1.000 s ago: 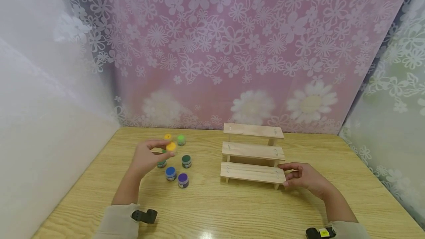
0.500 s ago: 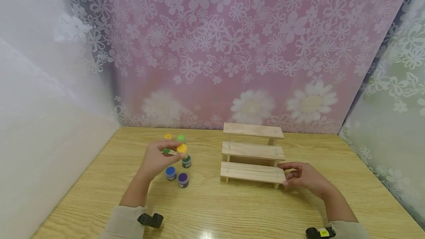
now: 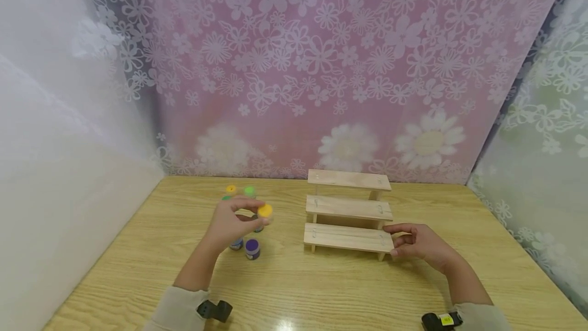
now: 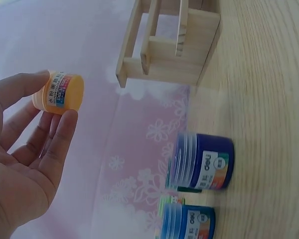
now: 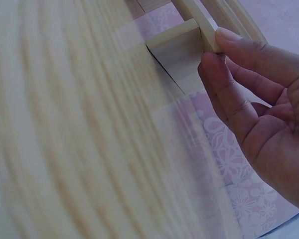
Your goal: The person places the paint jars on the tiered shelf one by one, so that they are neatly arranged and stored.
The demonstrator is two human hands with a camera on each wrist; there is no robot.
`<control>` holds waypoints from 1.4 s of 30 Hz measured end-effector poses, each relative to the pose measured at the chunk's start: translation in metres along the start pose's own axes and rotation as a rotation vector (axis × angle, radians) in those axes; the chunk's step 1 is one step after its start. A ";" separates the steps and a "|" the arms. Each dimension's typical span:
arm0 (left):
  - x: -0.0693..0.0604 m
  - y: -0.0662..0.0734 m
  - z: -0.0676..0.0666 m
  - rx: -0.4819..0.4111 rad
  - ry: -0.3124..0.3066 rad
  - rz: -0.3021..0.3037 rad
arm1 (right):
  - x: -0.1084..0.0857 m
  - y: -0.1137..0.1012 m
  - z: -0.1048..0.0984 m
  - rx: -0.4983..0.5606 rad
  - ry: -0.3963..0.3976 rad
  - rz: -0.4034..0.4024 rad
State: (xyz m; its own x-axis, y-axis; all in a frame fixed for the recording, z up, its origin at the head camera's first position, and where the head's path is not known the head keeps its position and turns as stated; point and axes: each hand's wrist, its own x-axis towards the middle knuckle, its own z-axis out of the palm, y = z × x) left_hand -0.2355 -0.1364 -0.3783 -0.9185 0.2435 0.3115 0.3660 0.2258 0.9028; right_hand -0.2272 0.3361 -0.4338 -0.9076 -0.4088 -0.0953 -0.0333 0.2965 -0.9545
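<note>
While the left hand (image 3: 231,225) pinches a yellow jar (image 3: 265,211) above the desk (image 3: 331,290), nearer its left edge, the right hand (image 3: 422,245) grips a wooden rack (image 3: 349,207) at its right end. The rack stands toward the back edge.

Head view, forward and down, close wrist views (shelf (image 3: 349,207) shared)

The left hand (image 3: 231,222) partly hides the blue paint jar (image 3: 236,245), dark green jar (image 3: 260,228) and far green-lidded jar (image 3: 227,198) from the head camera; the left wrist view's edge crops the wooden step shelf (image 4: 177,69).
</note>
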 end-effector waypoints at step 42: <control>0.017 0.037 0.067 0.009 -0.131 0.134 | 0.000 0.001 -0.001 0.008 -0.016 -0.006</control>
State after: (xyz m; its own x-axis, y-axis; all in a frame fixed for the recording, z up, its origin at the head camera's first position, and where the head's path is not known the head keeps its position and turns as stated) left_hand -0.2271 -0.0609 -0.3594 -0.8343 0.3924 0.3874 0.4860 0.1913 0.8528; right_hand -0.2276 0.3376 -0.4342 -0.9004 -0.4248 -0.0939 -0.0354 0.2866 -0.9574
